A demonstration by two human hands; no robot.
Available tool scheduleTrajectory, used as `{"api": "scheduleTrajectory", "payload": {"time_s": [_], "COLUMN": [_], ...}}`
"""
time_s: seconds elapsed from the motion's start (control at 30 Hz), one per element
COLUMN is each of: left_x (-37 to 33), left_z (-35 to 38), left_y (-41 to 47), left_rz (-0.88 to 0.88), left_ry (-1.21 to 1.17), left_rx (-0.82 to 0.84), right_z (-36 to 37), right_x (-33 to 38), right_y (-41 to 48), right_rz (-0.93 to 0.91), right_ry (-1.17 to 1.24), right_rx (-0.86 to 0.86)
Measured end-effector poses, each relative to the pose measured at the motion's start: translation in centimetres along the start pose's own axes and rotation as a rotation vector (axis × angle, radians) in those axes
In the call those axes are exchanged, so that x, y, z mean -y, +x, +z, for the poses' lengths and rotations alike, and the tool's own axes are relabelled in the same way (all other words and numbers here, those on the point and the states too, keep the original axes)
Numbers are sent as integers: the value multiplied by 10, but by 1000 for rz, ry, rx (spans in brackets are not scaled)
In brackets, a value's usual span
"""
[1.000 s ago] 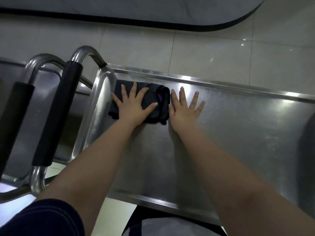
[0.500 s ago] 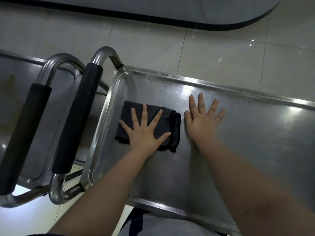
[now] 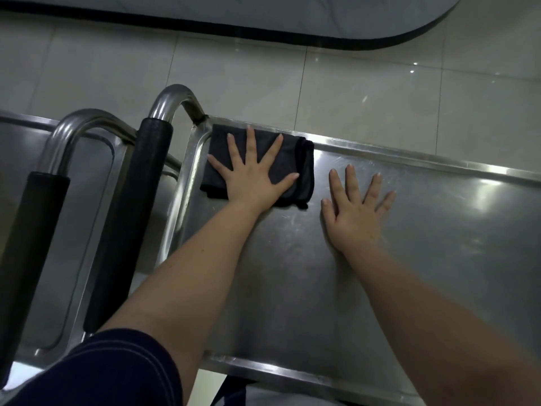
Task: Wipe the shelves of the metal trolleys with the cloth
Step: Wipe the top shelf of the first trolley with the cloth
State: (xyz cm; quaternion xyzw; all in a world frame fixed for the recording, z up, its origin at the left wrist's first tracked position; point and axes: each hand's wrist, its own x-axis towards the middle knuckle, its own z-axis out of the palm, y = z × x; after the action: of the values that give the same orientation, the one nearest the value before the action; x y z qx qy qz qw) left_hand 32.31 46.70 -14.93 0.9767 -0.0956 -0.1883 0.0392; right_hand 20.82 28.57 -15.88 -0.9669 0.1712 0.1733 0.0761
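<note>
A folded dark cloth (image 3: 304,159) lies in the far left corner of the steel trolley's top shelf (image 3: 439,244). My left hand (image 3: 251,174) presses flat on the cloth with its fingers spread. To the right of the cloth, my right hand (image 3: 354,209) rests flat on the bare metal, fingers spread, a small gap away from the cloth. Both forearms reach in from the bottom of the view.
The trolley's handle (image 3: 128,218) with a black grip stands at the shelf's left end. A second trolley (image 3: 26,159) with its own black-gripped handle (image 3: 29,247) stands further left. Beyond the shelf lies a tiled floor (image 3: 351,92) and a dark-edged curved surface (image 3: 234,13).
My left hand has pushed the cloth away from me into the far left corner of the shelf. My right hand has stayed flat on the metal, now further from the cloth.
</note>
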Motion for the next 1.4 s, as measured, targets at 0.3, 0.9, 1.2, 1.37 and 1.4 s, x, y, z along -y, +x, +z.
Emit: {"api": "scheduleTrajectory", "payload": {"time_s": [0.3,0.9,1.2,1.37,1.4], "left_x": [31,39,57,59,59], "left_z": [25,-3,47,62,60], "left_y": [-86,-8,-153,-193,-190], "left_rz": [59,76,-11,-84,-91], "left_ry": [45,55,-2,-9,-9], "left_rx": [43,15,-12,4,11], "right_z": [-3,2,-3,-3,-3], "right_x": [-1,-2,-4,-8,-7], "right_y": [1,4,5,4,2], "right_rz": [-9,8,-4,-43,-49], "right_ry": [-10,-34,-26,-13,-8], "right_rx": [39,38,25,9,8]}}
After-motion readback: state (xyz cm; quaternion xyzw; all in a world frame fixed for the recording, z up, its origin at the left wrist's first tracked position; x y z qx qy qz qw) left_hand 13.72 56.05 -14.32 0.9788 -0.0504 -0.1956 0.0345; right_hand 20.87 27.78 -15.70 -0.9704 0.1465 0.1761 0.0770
